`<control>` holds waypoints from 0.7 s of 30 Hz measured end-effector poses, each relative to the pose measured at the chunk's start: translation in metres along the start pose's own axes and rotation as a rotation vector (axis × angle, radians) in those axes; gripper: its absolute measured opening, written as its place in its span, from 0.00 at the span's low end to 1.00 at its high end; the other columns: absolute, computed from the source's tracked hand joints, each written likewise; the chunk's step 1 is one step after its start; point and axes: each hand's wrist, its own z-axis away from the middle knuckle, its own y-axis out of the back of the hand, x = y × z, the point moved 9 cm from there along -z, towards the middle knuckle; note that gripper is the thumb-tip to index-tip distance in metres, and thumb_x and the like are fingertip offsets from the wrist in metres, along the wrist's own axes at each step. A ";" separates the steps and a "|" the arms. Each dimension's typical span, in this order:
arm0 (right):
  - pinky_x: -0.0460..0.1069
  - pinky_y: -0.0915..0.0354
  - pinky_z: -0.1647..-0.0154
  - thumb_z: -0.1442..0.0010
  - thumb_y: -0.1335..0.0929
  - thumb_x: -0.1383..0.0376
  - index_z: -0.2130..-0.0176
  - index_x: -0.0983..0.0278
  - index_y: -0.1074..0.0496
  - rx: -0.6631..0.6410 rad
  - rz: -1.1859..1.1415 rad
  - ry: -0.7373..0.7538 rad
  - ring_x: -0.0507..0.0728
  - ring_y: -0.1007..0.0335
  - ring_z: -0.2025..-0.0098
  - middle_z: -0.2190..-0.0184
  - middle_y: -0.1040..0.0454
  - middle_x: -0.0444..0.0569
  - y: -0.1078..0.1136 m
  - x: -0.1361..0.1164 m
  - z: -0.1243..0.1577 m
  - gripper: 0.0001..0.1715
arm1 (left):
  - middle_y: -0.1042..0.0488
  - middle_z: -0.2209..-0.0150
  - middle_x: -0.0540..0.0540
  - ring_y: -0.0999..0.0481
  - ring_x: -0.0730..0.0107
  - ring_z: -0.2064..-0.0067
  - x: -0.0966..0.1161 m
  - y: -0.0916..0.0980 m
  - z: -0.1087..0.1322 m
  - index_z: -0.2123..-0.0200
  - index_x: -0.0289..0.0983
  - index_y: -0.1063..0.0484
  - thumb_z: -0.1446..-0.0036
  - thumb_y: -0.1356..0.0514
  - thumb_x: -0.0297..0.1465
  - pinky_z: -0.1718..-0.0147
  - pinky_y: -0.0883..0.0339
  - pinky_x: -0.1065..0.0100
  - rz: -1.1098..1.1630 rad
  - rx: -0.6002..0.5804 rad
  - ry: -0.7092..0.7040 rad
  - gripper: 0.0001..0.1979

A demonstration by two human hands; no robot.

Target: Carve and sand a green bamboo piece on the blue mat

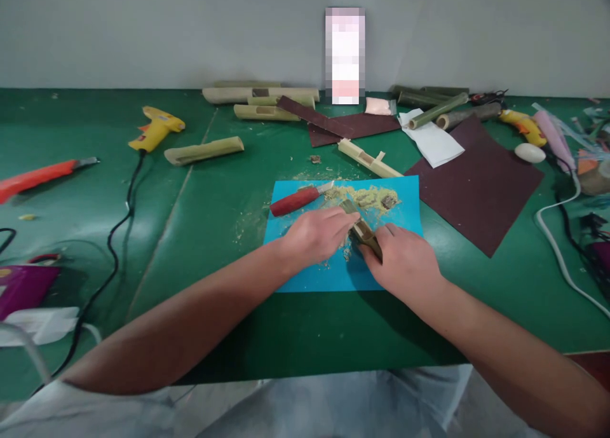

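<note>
A short piece of bamboo tube (pixel 365 231) with a slot cut in its side is held slantwise over a blue sheet (pixel 305 279). My left hand (pixel 320 234) is closed at its upper end, the fingertips on the slot's edge. Whether those fingers also pinch something small, I cannot make out. Around the lower end my right hand (pixel 407 253) is wrapped. Just beyond them, a red-handled carving knife (pixel 298 200) lies on the sheet beside a heap of pale shavings and dust (pixel 365 197).
Slotted bamboo pieces (pixel 204 150) lie left and toward the wall, near a yellow glue gun (pixel 156 130). An orange cutter (pixel 40 178) is far left. Brown sandpaper sheets (pixel 481 196), white paper (pixel 433 142) and darker bamboo tubes (pixel 438 110) are right. A phone (pixel 345 56) leans on the wall.
</note>
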 end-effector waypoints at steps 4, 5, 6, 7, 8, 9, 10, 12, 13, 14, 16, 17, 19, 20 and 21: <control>0.52 0.51 0.70 0.34 0.35 0.57 0.65 0.64 0.29 0.002 -0.001 0.006 0.58 0.29 0.66 0.68 0.26 0.51 0.000 0.000 0.000 0.14 | 0.20 0.60 0.43 0.20 0.65 0.58 0.002 0.003 0.000 0.52 0.33 0.25 0.29 0.50 0.33 0.59 0.24 0.65 -0.021 0.031 -0.005 0.16; 0.52 0.51 0.70 0.34 0.35 0.57 0.65 0.64 0.29 0.005 0.000 0.006 0.58 0.29 0.66 0.68 0.26 0.51 0.001 0.000 0.001 0.14 | 0.20 0.60 0.43 0.20 0.65 0.59 0.003 0.002 0.001 0.51 0.33 0.25 0.30 0.50 0.32 0.60 0.24 0.65 -0.017 0.012 -0.018 0.15; 0.52 0.51 0.70 0.34 0.35 0.57 0.65 0.64 0.29 0.007 0.001 0.006 0.58 0.29 0.66 0.68 0.26 0.51 0.001 -0.001 0.001 0.14 | 0.20 0.60 0.42 0.20 0.65 0.59 0.003 0.001 0.001 0.50 0.33 0.25 0.30 0.50 0.32 0.60 0.24 0.65 -0.012 -0.004 -0.021 0.15; 0.52 0.51 0.70 0.34 0.35 0.57 0.65 0.64 0.29 0.008 0.002 0.006 0.58 0.29 0.66 0.68 0.26 0.51 0.001 -0.001 0.001 0.15 | 0.20 0.60 0.42 0.20 0.65 0.59 0.002 0.001 0.001 0.50 0.33 0.26 0.30 0.49 0.32 0.60 0.24 0.65 -0.008 -0.001 -0.015 0.15; 0.52 0.51 0.70 0.34 0.35 0.57 0.65 0.64 0.29 0.008 0.002 0.006 0.58 0.29 0.66 0.68 0.26 0.51 0.000 -0.001 0.000 0.15 | 0.20 0.59 0.42 0.20 0.64 0.58 0.001 0.003 0.002 0.50 0.33 0.25 0.30 0.49 0.31 0.59 0.24 0.64 -0.007 0.018 0.001 0.15; 0.52 0.51 0.71 0.34 0.35 0.56 0.65 0.64 0.29 0.007 0.002 0.003 0.58 0.29 0.66 0.68 0.26 0.51 0.000 0.000 0.000 0.15 | 0.20 0.60 0.42 0.20 0.64 0.58 0.000 0.005 0.002 0.51 0.33 0.25 0.30 0.49 0.31 0.58 0.24 0.64 -0.008 0.038 0.014 0.15; 0.52 0.51 0.71 0.34 0.35 0.56 0.65 0.64 0.29 0.008 0.004 0.001 0.58 0.29 0.66 0.68 0.26 0.51 0.000 0.000 0.000 0.14 | 0.20 0.60 0.42 0.20 0.64 0.58 0.000 0.005 0.002 0.52 0.33 0.25 0.30 0.49 0.31 0.57 0.24 0.63 -0.008 0.041 0.016 0.15; 0.52 0.51 0.71 0.34 0.35 0.56 0.65 0.64 0.29 0.008 0.008 0.002 0.58 0.29 0.66 0.68 0.26 0.51 -0.001 0.000 0.000 0.14 | 0.20 0.61 0.42 0.20 0.64 0.59 0.002 0.002 0.001 0.51 0.33 0.25 0.30 0.49 0.32 0.59 0.24 0.64 0.005 0.006 -0.008 0.15; 0.52 0.51 0.70 0.34 0.35 0.57 0.65 0.64 0.29 0.010 0.010 0.005 0.58 0.29 0.66 0.68 0.26 0.51 -0.001 0.000 0.000 0.14 | 0.20 0.61 0.42 0.19 0.65 0.59 0.003 0.001 0.001 0.51 0.33 0.25 0.30 0.49 0.31 0.60 0.24 0.65 0.014 -0.006 -0.017 0.15; 0.52 0.51 0.71 0.34 0.35 0.57 0.65 0.64 0.29 0.012 0.011 0.008 0.58 0.29 0.66 0.68 0.26 0.51 0.000 0.000 0.000 0.15 | 0.20 0.61 0.42 0.19 0.65 0.59 0.002 0.002 0.001 0.51 0.33 0.25 0.30 0.49 0.31 0.60 0.24 0.65 0.018 0.000 -0.013 0.15; 0.52 0.52 0.71 0.34 0.35 0.56 0.65 0.64 0.29 0.012 0.010 0.011 0.58 0.29 0.67 0.68 0.26 0.51 0.000 0.000 0.000 0.15 | 0.20 0.60 0.42 0.19 0.64 0.58 -0.003 0.007 0.001 0.52 0.33 0.24 0.30 0.48 0.31 0.57 0.24 0.65 0.013 0.060 0.020 0.14; 0.52 0.52 0.71 0.34 0.35 0.56 0.66 0.64 0.29 0.013 0.010 0.010 0.58 0.29 0.67 0.68 0.26 0.51 0.000 0.000 0.001 0.15 | 0.20 0.60 0.42 0.19 0.64 0.57 -0.005 0.009 0.001 0.52 0.32 0.24 0.30 0.48 0.31 0.56 0.24 0.64 0.009 0.078 0.030 0.14; 0.52 0.52 0.71 0.34 0.35 0.56 0.66 0.64 0.29 0.017 0.011 0.008 0.58 0.30 0.67 0.69 0.26 0.51 0.001 0.000 0.001 0.15 | 0.20 0.61 0.42 0.19 0.65 0.59 -0.005 0.007 0.002 0.51 0.32 0.24 0.30 0.49 0.32 0.58 0.24 0.65 0.008 0.056 0.010 0.15; 0.52 0.52 0.71 0.34 0.35 0.56 0.66 0.64 0.29 0.018 0.011 0.009 0.57 0.30 0.67 0.69 0.26 0.51 0.001 0.000 0.002 0.15 | 0.20 0.61 0.42 0.19 0.66 0.60 -0.003 0.005 0.003 0.50 0.32 0.25 0.30 0.49 0.32 0.60 0.23 0.66 0.012 0.035 -0.004 0.16; 0.52 0.52 0.71 0.34 0.35 0.56 0.66 0.64 0.29 0.017 0.011 0.010 0.57 0.30 0.68 0.69 0.26 0.51 0.001 0.000 0.002 0.15 | 0.20 0.61 0.42 0.19 0.67 0.60 -0.002 0.004 0.003 0.50 0.33 0.25 0.30 0.49 0.32 0.60 0.24 0.67 0.014 0.023 -0.010 0.16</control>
